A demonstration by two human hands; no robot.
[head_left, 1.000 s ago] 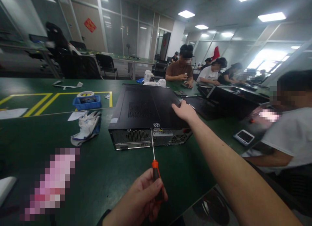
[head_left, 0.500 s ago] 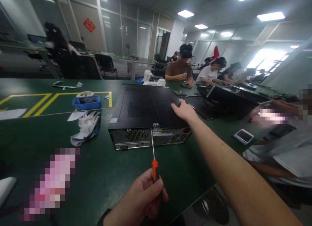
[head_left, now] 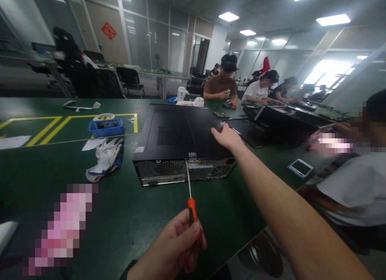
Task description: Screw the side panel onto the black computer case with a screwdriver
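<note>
A black computer case [head_left: 177, 131] lies flat on the green table [head_left: 120, 223], its vented back side facing me. My left hand [head_left: 183, 239] is closed round the orange and black handle of a screwdriver [head_left: 191, 207]. The screwdriver's shaft points away from me, and its tip meets the top edge of the case's back, near the middle. My right hand [head_left: 226, 136] rests on the right side of the case's top with the fingers apart; some fingertips are hidden past the edge.
White and blue gloves [head_left: 106, 158], a blue tray [head_left: 106, 128] and tape [head_left: 104, 116] lie left of the case. To the right are a dark panel [head_left: 251, 133], another open case [head_left: 280, 123] and a small white device [head_left: 300, 168]. A person sits close at right.
The screwdriver handle has turned a little in my left hand, showing a different mix of orange and black. My right hand stays on the case. The person at right has shifted.
</note>
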